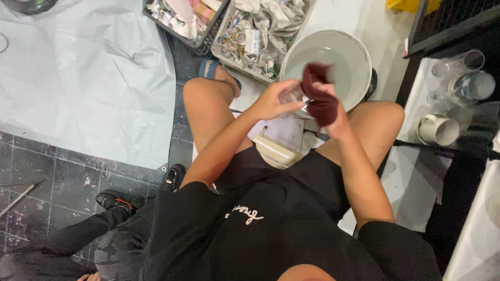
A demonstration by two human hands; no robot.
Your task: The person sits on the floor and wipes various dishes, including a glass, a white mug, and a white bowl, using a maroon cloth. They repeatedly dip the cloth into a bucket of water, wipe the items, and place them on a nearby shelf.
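Observation:
My left hand [271, 101] grips a small clear glass [292, 94] above my knees. A dark red cloth [319, 91] is bunched in my right hand [333, 112], pressed against and into the glass's mouth. Both hands are over the near rim of a white bucket [359, 57] that holds water. The cloth hides most of the glass and of my right hand's fingers.
Two grey baskets [229, 39] of crumpled newspaper sit beyond my knees. A pale plastic sheet [88, 78] covers the floor at left. Clear glasses [461, 78] and a white cup [437, 129] lie on paper at right. Another person's black shoes [117, 200] are at lower left.

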